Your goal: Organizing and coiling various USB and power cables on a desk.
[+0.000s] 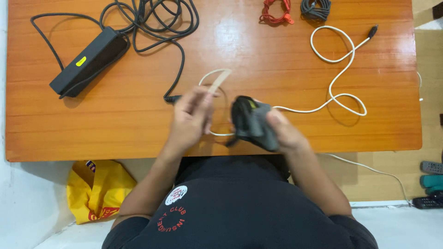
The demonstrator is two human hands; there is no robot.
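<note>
Nearest us, our right hand (281, 131) grips a dark grey pouch (253, 121) just above the bench (115, 115) edge while our left hand (191, 117) pinches a beige strap (218, 83), the white cable (339, 69) mostly uncoiled, red bundle (276, 11) and grey bundle (315, 9) already tied.

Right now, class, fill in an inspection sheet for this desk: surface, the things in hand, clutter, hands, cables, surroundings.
Surface: wooden table, glossy, orange-brown.
Things in hand: tan strip; dark grey bundle.
Clutter: black power brick far left.
Hands: left hand pinches the strip; right hand grips the bundle.
Cables: black cable tangled; white cable looping off the edge; red coil; grey coil.
Surroundings: yellow bag on the floor; remotes at right.
</note>
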